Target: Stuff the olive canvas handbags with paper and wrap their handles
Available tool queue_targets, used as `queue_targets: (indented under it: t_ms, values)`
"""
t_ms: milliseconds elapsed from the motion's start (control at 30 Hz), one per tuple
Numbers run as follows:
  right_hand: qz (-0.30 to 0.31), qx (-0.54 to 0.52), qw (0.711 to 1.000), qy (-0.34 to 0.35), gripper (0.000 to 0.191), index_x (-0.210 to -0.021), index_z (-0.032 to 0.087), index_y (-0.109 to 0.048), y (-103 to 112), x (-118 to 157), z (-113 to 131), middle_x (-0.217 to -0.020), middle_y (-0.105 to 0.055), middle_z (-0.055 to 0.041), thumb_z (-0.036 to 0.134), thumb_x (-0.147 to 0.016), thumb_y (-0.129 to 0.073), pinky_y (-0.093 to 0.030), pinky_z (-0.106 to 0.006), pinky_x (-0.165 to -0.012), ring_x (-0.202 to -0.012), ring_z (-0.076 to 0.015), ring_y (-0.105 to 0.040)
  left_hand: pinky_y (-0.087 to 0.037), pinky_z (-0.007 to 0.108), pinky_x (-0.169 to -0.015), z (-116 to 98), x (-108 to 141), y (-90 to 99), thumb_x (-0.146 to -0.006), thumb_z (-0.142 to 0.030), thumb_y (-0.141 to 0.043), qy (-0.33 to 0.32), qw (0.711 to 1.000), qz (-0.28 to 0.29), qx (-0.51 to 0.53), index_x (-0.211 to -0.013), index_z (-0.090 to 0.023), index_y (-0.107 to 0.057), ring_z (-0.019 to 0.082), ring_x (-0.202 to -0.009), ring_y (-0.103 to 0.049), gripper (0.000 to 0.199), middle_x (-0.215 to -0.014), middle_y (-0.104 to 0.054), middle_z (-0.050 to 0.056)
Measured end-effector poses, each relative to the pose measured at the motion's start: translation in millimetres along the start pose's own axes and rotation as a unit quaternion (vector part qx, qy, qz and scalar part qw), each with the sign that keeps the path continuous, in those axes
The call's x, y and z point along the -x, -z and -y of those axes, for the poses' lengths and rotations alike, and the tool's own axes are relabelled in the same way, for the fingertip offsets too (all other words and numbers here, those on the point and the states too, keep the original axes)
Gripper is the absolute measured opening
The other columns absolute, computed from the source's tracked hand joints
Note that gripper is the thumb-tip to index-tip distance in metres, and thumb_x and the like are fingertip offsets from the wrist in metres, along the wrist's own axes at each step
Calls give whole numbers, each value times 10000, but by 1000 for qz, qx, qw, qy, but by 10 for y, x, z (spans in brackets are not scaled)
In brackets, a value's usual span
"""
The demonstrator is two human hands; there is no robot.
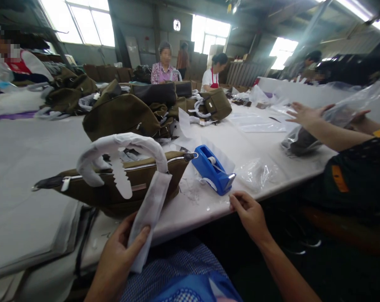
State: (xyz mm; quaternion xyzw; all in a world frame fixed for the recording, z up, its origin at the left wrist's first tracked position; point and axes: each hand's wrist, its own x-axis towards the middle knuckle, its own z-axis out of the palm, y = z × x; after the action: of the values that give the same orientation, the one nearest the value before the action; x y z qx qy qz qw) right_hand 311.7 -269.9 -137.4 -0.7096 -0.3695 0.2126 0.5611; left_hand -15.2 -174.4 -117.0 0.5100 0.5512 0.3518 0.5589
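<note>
An olive handbag [139, 184] with a silver zip stands upright near the table's front edge, its handle [127, 142] wrapped in white material. A white toothed strip [121, 178] hangs at the handle. My left hand [123, 243] grips a flat white wrapping strip [155, 197] that hangs from the right end of the handle. Beside the bag, a blue tape dispenser [213, 170] holds a roll of tape. Just in front of its cutting edge is my right hand [248, 212], thumb and forefinger pinched together; whatever lies between them is too small to make out.
Several olive bags [120, 113] are heaped beyond my bag. Clear plastic [255, 172] lies right of the dispenser. At the right, a co-worker's hands [312, 113] handle a plastic bag [344, 105]. White sheets [29, 235] are stacked at the left. Other people sit across the table.
</note>
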Motion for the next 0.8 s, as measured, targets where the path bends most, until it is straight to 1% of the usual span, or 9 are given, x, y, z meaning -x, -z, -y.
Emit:
queue_targets:
  t_ms: [133,267,333,433,533,600,667,733,800]
  values:
    - [125,-72,989,37,237,-908,189,-664,-328,341,403,-671,-622,8,424,-915,-693,-504,-242,-609,-603,-136,-610,-504,421,-1032,21,19,-6,-732,-563,-789,-15,1000,10,5,-1255,-176,-633,327,-1148,-671,669,-1233,-725,116]
    - [269,-173,947,38,193,-882,181,-661,-784,556,761,-735,-624,7,367,-931,-679,-497,-208,-584,-609,-108,-620,-504,414,-1022,11,81,-9,-791,-522,-757,-36,999,24,1,-1276,-168,-605,306,-1140,-669,620,-1244,-713,119]
    - [317,-192,928,27,208,-846,171,-656,-1028,615,861,-702,-622,10,365,-913,-693,-485,-202,-562,-583,-104,-611,-516,397,-1000,-5,113,-5,-812,-498,-748,-49,998,33,0,-1275,-172,-598,291,-1135,-667,586,-1241,-709,112]
    - [327,-167,930,0,238,-794,161,-664,-1351,641,890,-599,-602,19,377,-884,-702,-457,-206,-518,-517,-105,-577,-535,389,-963,-21,147,11,-827,-475,-739,-64,997,41,-9,-1259,-173,-596,280,-1097,-679,546,-1217,-711,109]
    - [312,-118,942,-21,265,-754,160,-676,-1527,616,849,-582,-619,6,400,-863,-697,-444,-228,-499,-491,-117,-567,-541,400,-946,-9,169,34,-834,-457,-728,-71,996,33,-30,-1234,-167,-603,281,-1056,-691,509,-1187,-717,111]
    - [307,-82,948,-10,264,-732,165,-677,-1546,587,837,-604,-644,-10,398,-854,-694,-449,-246,-515,-512,-132,-584,-540,401,-945,3,185,47,-829,-440,-730,-73,996,25,-41,-1227,-164,-609,283,-1049,-692,499,-1166,-721,109]
    - [294,-31,955,28,246,-728,171,-684,-1517,549,841,-633,-667,-23,386,-846,-700,-456,-264,-558,-561,-150,-607,-540,390,-943,2,204,57,-819,-427,-740,-72,996,22,-38,-1222,-163,-616,281,-1049,-691,497,-1156,-724,106]
    - [270,24,961,61,265,-736,175,-689,-1484,501,830,-668,-684,-34,423,-812,-746,-456,-281,-594,-613,-170,-621,-541,366,-938,-17,222,59,-819,-421,-748,-65,997,26,-18,-1223,-171,-623,271,-1056,-689,491,-1163,-724,99]
    - [271,37,961,50,354,-716,175,-671,-1483,448,766,-676,-681,-40,506,-757,-790,-454,-285,-583,-621,-181,-621,-542,335,-925,-47,233,52,-819,-419,-760,-51,998,36,16,-1237,-185,-626,256,-1060,-688,497,-1174,-725,88]
